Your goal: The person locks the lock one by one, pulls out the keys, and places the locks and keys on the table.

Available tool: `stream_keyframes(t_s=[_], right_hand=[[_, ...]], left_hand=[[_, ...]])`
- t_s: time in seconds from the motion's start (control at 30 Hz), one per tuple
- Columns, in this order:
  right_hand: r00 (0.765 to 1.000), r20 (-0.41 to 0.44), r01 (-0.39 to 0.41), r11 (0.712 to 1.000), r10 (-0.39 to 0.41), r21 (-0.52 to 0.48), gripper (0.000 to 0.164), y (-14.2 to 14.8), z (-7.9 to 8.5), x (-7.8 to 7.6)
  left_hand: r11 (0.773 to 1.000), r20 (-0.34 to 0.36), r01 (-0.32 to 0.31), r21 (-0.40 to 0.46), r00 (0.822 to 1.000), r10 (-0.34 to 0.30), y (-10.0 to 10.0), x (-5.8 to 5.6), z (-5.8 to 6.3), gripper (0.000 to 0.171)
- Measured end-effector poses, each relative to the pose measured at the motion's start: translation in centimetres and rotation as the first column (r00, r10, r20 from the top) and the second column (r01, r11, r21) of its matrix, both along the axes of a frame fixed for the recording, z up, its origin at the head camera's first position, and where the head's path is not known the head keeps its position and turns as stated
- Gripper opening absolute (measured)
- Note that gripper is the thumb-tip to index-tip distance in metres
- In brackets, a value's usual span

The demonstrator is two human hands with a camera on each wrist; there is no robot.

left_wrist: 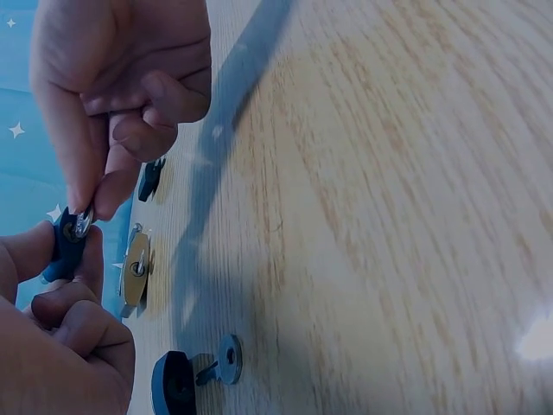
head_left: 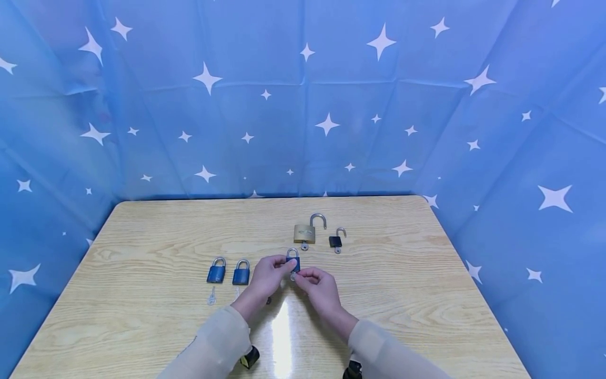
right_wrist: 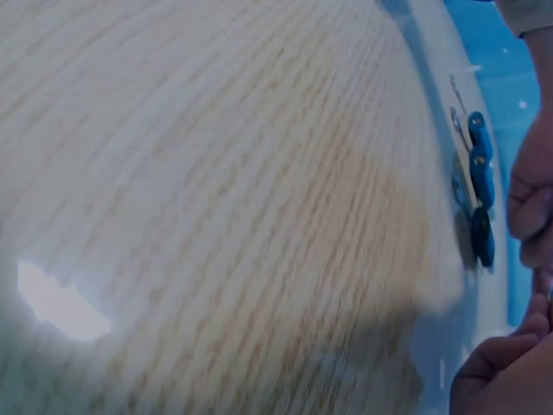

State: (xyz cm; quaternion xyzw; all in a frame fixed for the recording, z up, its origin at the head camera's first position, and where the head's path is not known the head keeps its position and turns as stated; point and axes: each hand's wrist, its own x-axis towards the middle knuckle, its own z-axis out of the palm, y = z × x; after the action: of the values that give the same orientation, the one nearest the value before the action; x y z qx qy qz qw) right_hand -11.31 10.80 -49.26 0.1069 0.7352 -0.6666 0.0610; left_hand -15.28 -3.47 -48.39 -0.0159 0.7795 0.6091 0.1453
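A small blue padlock (head_left: pixel 296 267) with its shackle up is in my left hand (head_left: pixel 266 276), gripped between thumb and fingers above the table. My right hand (head_left: pixel 323 291) pinches a silver key (head_left: pixel 293 277) at the padlock's bottom face. In the left wrist view the key's round head (left_wrist: pixel 84 221) stands against the keyhole side, with right thumb and finger on it. How deep the key sits is hidden. At the edge of the right wrist view, the right hand (right_wrist: pixel 510 372) shows only partly and the held padlock is out of sight.
Left of my hands, two blue padlocks (head_left: pixel 216 273) (head_left: pixel 241 276) lie with a key (head_left: pixel 211 296) below. Another dark padlock (left_wrist: pixel 175 385) and key (left_wrist: pixel 229 359) lie near my left hand. Beyond lie a brass padlock (head_left: pixel 304 233) and a small black padlock (head_left: pixel 335 241), shackles open, keys in.
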Motion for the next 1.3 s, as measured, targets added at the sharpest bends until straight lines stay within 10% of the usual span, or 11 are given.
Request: stream_keyframes(t_s=[0.8, 1.1, 1.3], right_hand=[[0.998, 0.022, 0.056, 0.998, -0.055, -0.022, 0.021, -0.6, -0.1, 0.2], [0.999, 0.026, 0.042, 0.998, -0.041, -0.04, 0.017, -0.8, 2.6, 1.0], [1.0, 0.006, 0.026, 0.998, -0.025, -0.059, 0.017, -0.5, 0.3, 0.6]], left_hand=[[1.0, 0.007, -0.001, -0.007, 1.0, 0.002, 0.1, 0.0, -0.1, 0.026], [0.999, 0.011, 0.002, -0.039, 1.0, -0.002, 0.2, 0.0, 0.1, 0.026], [0.999, 0.016, 0.008, -0.043, 1.0, -0.007, 0.1, -0.1, 0.1, 0.025]])
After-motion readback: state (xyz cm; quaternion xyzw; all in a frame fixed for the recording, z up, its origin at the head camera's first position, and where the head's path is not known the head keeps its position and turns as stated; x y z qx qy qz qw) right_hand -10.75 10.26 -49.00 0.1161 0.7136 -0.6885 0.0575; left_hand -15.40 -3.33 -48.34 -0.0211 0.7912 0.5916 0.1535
